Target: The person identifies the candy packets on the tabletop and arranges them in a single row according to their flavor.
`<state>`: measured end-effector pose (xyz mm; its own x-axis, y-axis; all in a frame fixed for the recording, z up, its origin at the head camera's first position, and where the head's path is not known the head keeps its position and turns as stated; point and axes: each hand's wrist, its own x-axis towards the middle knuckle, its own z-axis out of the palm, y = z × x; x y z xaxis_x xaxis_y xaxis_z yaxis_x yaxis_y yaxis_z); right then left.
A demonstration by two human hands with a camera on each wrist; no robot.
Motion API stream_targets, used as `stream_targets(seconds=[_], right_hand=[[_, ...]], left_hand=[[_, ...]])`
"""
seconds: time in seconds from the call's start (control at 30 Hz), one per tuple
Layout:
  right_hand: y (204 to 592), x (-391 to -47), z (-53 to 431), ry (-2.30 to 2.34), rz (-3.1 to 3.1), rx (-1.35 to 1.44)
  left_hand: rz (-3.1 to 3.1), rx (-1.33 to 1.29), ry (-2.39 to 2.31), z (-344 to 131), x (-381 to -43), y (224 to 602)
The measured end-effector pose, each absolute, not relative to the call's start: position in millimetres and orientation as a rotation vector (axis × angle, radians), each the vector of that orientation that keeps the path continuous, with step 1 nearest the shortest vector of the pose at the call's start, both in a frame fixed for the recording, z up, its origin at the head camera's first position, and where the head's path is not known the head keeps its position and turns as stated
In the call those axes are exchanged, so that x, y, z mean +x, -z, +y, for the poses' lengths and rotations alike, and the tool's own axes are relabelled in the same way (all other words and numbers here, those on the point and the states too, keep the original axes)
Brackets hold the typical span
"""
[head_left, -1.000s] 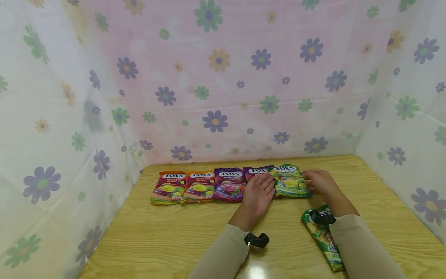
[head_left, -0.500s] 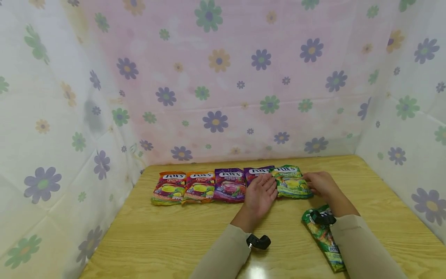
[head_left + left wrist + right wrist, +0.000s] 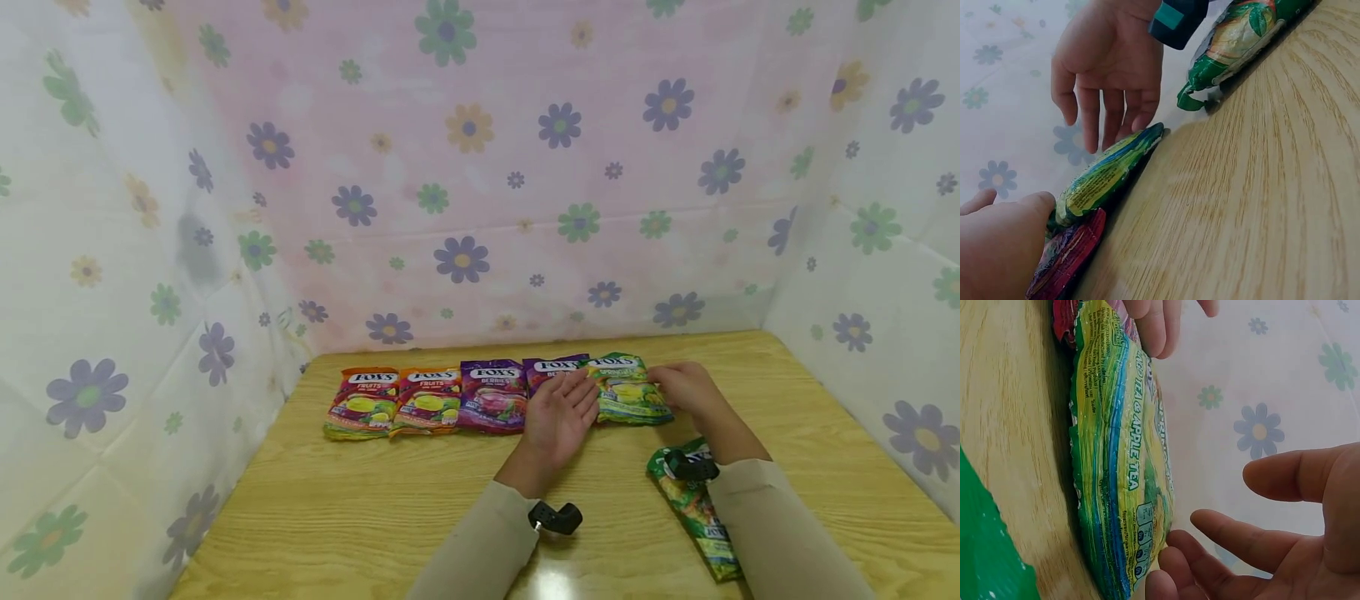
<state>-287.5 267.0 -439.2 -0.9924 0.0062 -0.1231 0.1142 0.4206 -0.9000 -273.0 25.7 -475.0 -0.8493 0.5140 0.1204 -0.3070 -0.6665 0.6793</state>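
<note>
A green FOX'S candy bag (image 3: 628, 393) lies flat at the right end of a row, between my two hands. My left hand (image 3: 557, 423), palm turned up and fingers extended, lies at its left edge and hides much of a purple candy bag (image 3: 553, 365). The green bag's left end overlaps that purple one. At the green bag's right edge is my right hand (image 3: 692, 398); in the right wrist view its loosely bent fingers (image 3: 1235, 534) reach the bag's end, with the thumb apart. Neither hand grips the bag.
Leftward in the row lie another purple candy bag (image 3: 492, 400) and two orange ones (image 3: 427, 403). A second green candy bag (image 3: 688, 498) lies askew nearer me, partly under my right forearm. Flowered cloth (image 3: 465, 192) walls the wooden table (image 3: 360, 508) on three sides.
My left hand has shifted slightly right along the green candy bag's left edge. The right hand stays at the bag's right edge, and the other bags lie as before.
</note>
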Motion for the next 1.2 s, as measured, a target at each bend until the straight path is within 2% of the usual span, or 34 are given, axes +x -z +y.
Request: stream_targets(seconds=[1.2], right_hand=[[429.0, -282.4, 272.9, 1.586, 2.448, 0.01]], left_hand=[[0.944, 0.36, -2.516, 29.7, -271.7, 471.9]])
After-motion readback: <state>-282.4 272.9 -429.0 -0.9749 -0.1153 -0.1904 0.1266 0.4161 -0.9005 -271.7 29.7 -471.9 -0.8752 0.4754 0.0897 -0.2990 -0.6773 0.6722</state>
